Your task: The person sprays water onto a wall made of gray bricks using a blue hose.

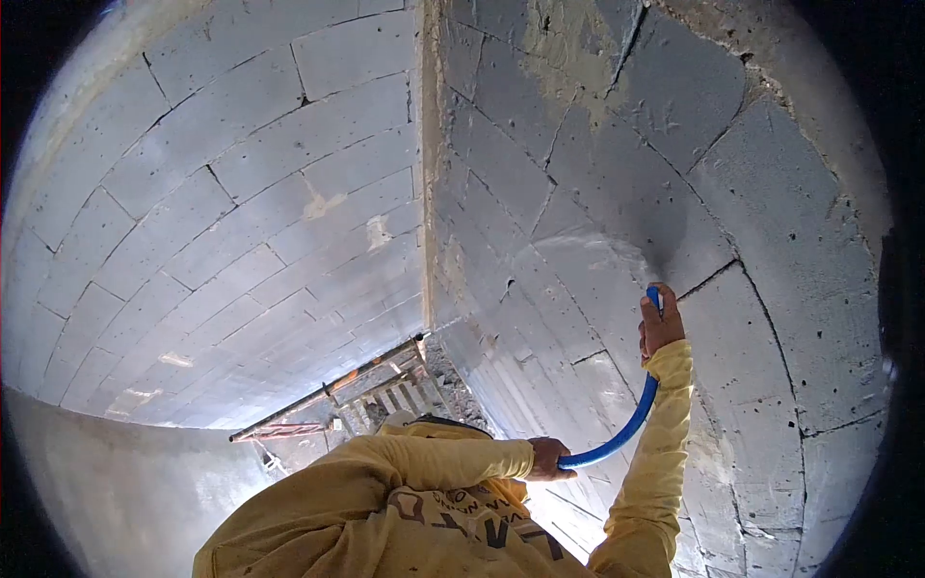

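Note:
My right hand (661, 326) is raised near the block wall (617, 193) on the right, its fingers closed around the end of a blue hose (631, 424). Water (597, 243) sprays from the hose end in a curved fan against the grey blocks. Lower down, my left hand (548, 459) grips the same hose farther along its length. Between the two hands the hose bends in a curve. Beyond my left hand, the rest of the hose is out of sight. Both arms wear yellow sleeves.
Another grey block wall (241, 193) meets the sprayed one at a pale vertical corner joint (431, 173). Below lie a long pole (328, 390), a slatted wooden piece (395, 397) and rubble (448, 380). A smooth plain surface (116, 482) is at lower left.

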The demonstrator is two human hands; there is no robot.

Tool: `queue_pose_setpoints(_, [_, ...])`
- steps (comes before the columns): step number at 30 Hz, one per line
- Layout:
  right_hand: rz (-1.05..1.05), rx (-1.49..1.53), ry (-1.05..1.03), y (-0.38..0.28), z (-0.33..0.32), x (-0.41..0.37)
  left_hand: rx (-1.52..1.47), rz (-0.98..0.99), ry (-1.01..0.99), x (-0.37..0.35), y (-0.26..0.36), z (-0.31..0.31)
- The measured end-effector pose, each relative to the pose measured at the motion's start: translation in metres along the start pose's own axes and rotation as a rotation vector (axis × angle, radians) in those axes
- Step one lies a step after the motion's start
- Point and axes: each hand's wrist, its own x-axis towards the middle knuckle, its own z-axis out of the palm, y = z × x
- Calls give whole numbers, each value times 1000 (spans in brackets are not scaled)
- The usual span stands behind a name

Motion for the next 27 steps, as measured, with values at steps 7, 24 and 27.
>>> queue_pose_setpoints(7, [99,122,-15,49,9,5,24,-97,-66,-5,-23,7])
queue_pose_setpoints(24, [293,214,25,117,34,7,172,-240,-153,-11,-61,15])
queue_pose_setpoints(27, [219,221,12,120,37,-1,112,-170,-180,-8,-87,31])
